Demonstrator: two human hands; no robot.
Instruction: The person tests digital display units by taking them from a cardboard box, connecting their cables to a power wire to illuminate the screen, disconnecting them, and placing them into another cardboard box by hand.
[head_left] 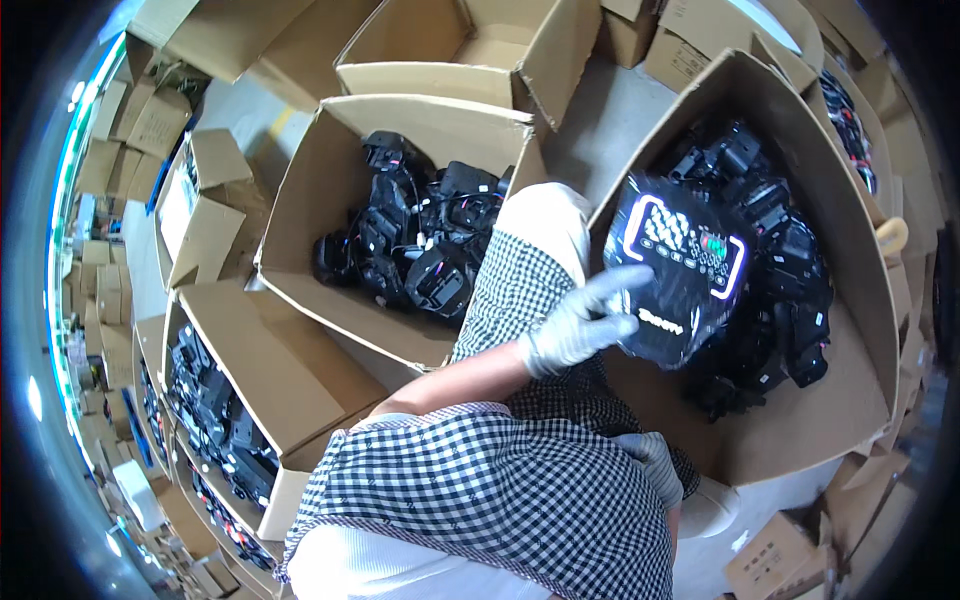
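Note:
A black control panel (685, 265) with a glossy, film-like surface leans at the near-left side of the large carton on the right. White light strips, white symbols and a small green-and-red display glow on it. My left hand (575, 325), in a pale glove, reaches to its lower left edge with the index finger stretched out over its face. The fingers are apart, and whether they touch the panel is unclear. My right hand (652, 468), also gloved, lies low beside my checked apron (480, 450); its fingers are partly hidden. Behind the panel lie several black plastic units (770, 230).
The right carton (830, 420) has high walls. A second open carton (290, 240) at the left holds more black units, and a lower-left carton (270, 350) holds more parts. Another open carton (430, 80) stands at the back, with stacked boxes (160, 125) at far left.

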